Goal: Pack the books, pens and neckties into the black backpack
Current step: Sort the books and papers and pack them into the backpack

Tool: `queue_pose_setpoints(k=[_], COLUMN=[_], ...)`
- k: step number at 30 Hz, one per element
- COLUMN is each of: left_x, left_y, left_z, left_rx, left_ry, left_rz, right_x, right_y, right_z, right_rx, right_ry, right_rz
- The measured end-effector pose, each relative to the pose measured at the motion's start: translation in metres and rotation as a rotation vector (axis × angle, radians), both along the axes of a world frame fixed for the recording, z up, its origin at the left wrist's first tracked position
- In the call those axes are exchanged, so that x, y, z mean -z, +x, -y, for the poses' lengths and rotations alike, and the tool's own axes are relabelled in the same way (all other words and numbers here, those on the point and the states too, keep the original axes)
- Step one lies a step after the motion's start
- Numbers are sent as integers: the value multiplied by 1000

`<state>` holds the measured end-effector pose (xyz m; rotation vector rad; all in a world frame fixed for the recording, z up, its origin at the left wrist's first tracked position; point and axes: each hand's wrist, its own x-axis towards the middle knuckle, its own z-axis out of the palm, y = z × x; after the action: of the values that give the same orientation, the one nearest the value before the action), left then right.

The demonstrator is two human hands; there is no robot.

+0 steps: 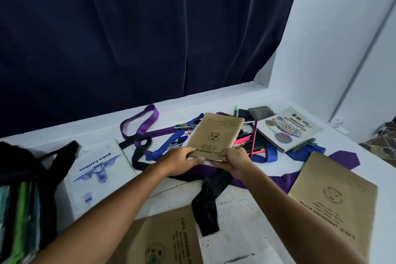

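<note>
backpack (19, 188) lower left: books inside | left hand (182, 161), right hand (234, 159) pinch brown book (216, 135) over pens (250, 141) | bare table (246, 220) bottom centre

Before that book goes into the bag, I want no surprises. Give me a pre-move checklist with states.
1. Left hand grips the brown paper-covered exercise book: ok.
2. Right hand grips it too: ok.
3. Book lifted off the loose pile of pens: cannot tell.
4. Black fabric backpack open: ok.
5. Black necktie out of the carry path: not ok.
</note>
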<state>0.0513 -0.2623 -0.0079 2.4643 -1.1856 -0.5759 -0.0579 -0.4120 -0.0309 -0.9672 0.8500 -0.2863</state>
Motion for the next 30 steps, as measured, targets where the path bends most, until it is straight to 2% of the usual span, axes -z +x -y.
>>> queue_pose_setpoints(k=[4,9,13,16,19,22,25,28,30], left_x=[3,-10,-28,-40,-40,-32,-21,-11,-6], left_y=[3,19,34,32,21,11,1,-5,-7], left_z=[-17,-54,-89,-119,-155,-185,-202,-213,-219], left_rx=[-76,-214,-392,-499,-465,-320,-238,-212,-231], left_ry=[-142,-413,-624,-707,-640,-531,-327,-159,-130], left_rz=[-77,-42,-70,-328,-585,-647,-593,-407,-350], right_x=[-2,-21,-44,-53,-53,-50,-41,-30,-26], right_y=[-3,-14,-21,-19,-9,0,7,12,13], right_z=[2,10,18,16,1,-25,-52,-75,-85], right_rx=[68,-31,-373,-727,-1025,-1293,-1463,-1500,-1500], right_ry=[-159,-275,-264,-244,-217,-294,-357,-381,-453], right_rz=[31,132,169,111,0,-87,-139,-216,-244])
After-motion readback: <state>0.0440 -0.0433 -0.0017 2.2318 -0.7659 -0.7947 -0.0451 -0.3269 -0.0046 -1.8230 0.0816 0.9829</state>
